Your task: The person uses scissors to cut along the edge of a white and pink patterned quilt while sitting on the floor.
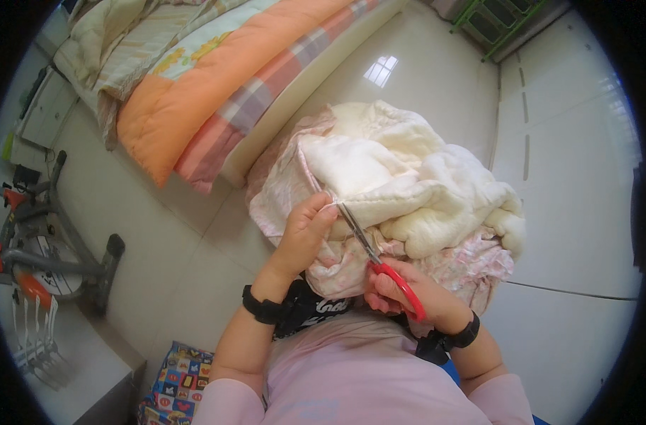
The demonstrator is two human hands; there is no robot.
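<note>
My right hand (400, 289) holds scissors with red handles (402, 289), their metal blades pointing up and left to the edge of a cream padded quilt (439, 180). Pinched between the thumb and fingers of my left hand (309, 228) is the edge of a pink-and-white patterned fabric cover (280, 204), close beside the scissor tips. The quilt lies heaped in front of me, with the patterned fabric around its left side and under it at the lower right. Whether the blades are apart at their tips is hard to tell.
A bed with an orange quilt (179, 111) stands at the upper left. Exercise equipment (84, 260) is at the left, a colourful printed bag (179, 382) at the lower left. White cabinet doors (562, 133) line the right, and a green metal rack (492, 26) stands at the upper right.
</note>
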